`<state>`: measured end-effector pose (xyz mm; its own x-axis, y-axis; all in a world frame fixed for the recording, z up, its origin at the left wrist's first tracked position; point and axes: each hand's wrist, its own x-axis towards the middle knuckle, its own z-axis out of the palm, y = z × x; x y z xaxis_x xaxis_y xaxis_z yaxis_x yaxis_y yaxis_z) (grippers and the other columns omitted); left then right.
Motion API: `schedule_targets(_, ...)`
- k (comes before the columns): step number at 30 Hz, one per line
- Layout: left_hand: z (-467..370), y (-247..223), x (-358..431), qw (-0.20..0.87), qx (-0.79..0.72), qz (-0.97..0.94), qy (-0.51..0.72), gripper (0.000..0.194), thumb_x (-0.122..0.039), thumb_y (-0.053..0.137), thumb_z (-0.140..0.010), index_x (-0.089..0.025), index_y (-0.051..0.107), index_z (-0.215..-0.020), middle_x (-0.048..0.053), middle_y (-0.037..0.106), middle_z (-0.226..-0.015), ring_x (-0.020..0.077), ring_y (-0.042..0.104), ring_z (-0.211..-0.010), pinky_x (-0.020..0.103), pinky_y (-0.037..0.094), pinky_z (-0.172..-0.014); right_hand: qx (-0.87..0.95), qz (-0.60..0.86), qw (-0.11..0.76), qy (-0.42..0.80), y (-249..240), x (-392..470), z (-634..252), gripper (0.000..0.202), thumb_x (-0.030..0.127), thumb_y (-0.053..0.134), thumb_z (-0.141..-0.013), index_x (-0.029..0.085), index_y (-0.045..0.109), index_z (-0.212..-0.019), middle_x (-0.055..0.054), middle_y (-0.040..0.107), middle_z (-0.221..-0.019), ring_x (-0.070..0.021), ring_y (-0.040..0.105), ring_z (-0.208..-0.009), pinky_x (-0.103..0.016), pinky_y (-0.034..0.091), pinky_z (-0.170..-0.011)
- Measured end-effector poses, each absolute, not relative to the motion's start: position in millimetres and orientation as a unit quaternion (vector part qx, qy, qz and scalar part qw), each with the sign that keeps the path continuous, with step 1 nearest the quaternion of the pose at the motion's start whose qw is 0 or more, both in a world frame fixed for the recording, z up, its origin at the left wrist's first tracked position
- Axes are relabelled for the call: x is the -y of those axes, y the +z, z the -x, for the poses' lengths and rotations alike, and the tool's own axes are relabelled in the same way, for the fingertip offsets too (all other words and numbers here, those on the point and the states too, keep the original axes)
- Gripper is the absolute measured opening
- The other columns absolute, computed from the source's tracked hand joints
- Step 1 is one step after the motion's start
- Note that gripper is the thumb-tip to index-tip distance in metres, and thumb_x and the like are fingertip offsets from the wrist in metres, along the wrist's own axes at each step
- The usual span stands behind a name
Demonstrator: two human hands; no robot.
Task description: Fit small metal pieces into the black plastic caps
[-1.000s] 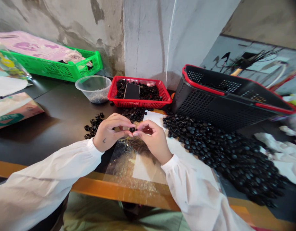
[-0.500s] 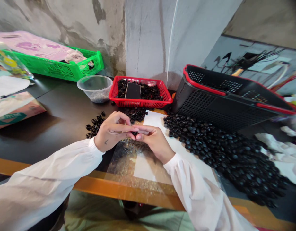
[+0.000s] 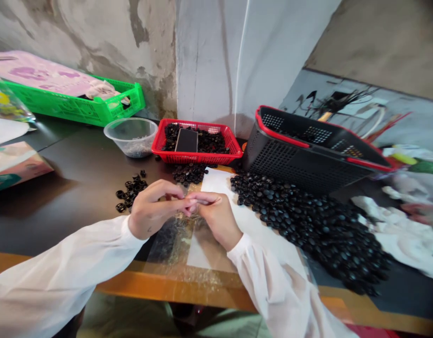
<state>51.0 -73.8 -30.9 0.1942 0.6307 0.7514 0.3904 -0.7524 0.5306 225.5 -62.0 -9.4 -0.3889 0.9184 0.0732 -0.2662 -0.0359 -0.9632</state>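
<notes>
Over the near part of the table, my left hand (image 3: 151,209) and my right hand (image 3: 218,213) meet, fingertips pinched together. A small black part showed between them half a second ago; the fingers now cover most of it. Under the hands lie a clear plastic sheet (image 3: 167,256) and a white paper sheet (image 3: 198,253), with thin, pale scraps on the plastic. Left of my left hand sit several small black ring-like parts (image 3: 127,193). A big heap of black round caps (image 3: 308,216) spreads to the right of my right hand.
Along the back stand a green crate (image 3: 125,105), a clear plastic bowl (image 3: 132,134) with small bits, and a red basket (image 3: 198,158) of black parts with a phone (image 3: 187,141) on top. A tall black basket (image 3: 294,162) is at right, crumpled white cloth (image 3: 396,230) beyond the heap.
The view has shifted, so the scene sits lower and further left. My hands stay pinched together; the fingers have turned slightly and the black part is less visible.
</notes>
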Motion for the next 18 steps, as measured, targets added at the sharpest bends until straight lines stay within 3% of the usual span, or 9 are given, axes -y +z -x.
schedule_targets(2, -47.8, -29.0, 68.4, 0.059, -0.287, -0.777, 0.557, 0.034, -0.02, 0.076, -0.086, -0.031, 0.073, -0.118, 0.002, 0.063, -0.101, 0.0122, 0.066, -0.078, 0.025, 0.06, -0.068, 0.539, 0.298, 0.451, 0.646, -7.5, 56.6, -227.6, 0.012, 0.031, 0.082, -0.071, 0.023, 0.08, -0.081, 0.001, 0.076, -0.076, -0.0165, 0.07, -0.074, -0.032, 0.058, -0.08)
schedule_targets(5, -39.0, -22.8, 55.4, 0.045, -0.302, -0.775, 0.554, 0.058, -0.038, 0.076, -0.086, -0.026, 0.056, -0.139, 0.006, 0.064, -0.106, 0.0157, 0.065, -0.085, 0.027, 0.059, -0.071, 0.611, 0.323, 0.452, 0.564, -3.3, 38.1, -249.2, 0.023, 0.035, 0.082, -0.073, 0.025, 0.08, -0.093, -0.002, 0.079, -0.093, -0.0199, 0.072, -0.087, -0.035, 0.057, -0.086)
schedule_targets(7, -31.8, -19.0, 48.0, 0.052, -0.344, -0.773, 0.53, 0.042, -0.038, 0.069, -0.092, -0.023, 0.062, -0.13, 0.006, 0.064, -0.108, 0.0155, 0.064, -0.085, 0.027, 0.057, -0.071, 0.694, 0.396, 0.455, 0.393, 0.7, 22.6, -278.5, 0.017, 0.031, 0.077, -0.08, 0.025, 0.08, -0.096, -0.004, 0.079, -0.1, -0.0216, 0.071, -0.094, -0.037, 0.053, -0.093)
schedule_targets(9, -25.2, -16.8, 43.1, 0.029, -0.367, -0.792, 0.486, 0.018, -0.031, 0.063, -0.096, -0.021, 0.072, -0.107, 0.005, 0.064, -0.104, 0.0149, 0.063, -0.085, 0.027, 0.055, -0.075, 0.725, 0.516, 0.433, 0.141, 3.3, 7.9, -314.9, 0.017, 0.026, 0.073, -0.085, 0.025, 0.081, -0.101, -0.007, 0.077, -0.105, -0.025, 0.067, -0.102, -0.042, 0.048, -0.099)
schedule_targets(11, -20.8, -16.6, 40.4, 0.005, -0.359, -0.83, 0.427, 0.015, -0.03, 0.063, -0.095, -0.021, 0.075, -0.093, 0.005, 0.065, -0.099, 0.0162, 0.063, -0.087, 0.03, 0.053, -0.082, 0.704, 0.592, 0.391, -0.038, 2.3, -4.1, -349.7, 0.022, 0.026, 0.068, -0.09, 0.022, 0.08, -0.109, -0.012, 0.075, -0.109, -0.0279, 0.063, -0.105, -0.044, 0.046, -0.098)
schedule_targets(15, -19.5, -21.0, 39.4, 0.017, -0.329, -0.898, 0.291, 0.022, -0.041, 0.064, -0.094, -0.025, 0.077, -0.103, 0.006, 0.069, -0.104, 0.0189, 0.064, -0.093, 0.032, 0.052, -0.084, 0.699, 0.624, 0.298, -0.183, -3.8, -12.6, -384.3, 0.02, 0.022, 0.067, -0.09, 0.021, 0.08, -0.104, -0.011, 0.074, -0.108, -0.0298, 0.055, -0.105, -0.048, 0.04, -0.102)
schedule_targets(18, -21.4, -26.0, 39.9, 0.006, -0.35, -0.905, 0.243, 0.031, -0.048, 0.063, -0.094, -0.026, 0.077, -0.112, 0.007, 0.071, -0.108, 0.0213, 0.064, -0.096, 0.033, 0.052, -0.085, 0.703, 0.62, 0.262, -0.229, -1.6, -5.6, -371.3, 0.027, 0.019, 0.067, -0.089, 0.019, 0.077, -0.113, -0.013, 0.069, -0.108, -0.0303, 0.052, -0.103, -0.05, 0.036, -0.101)
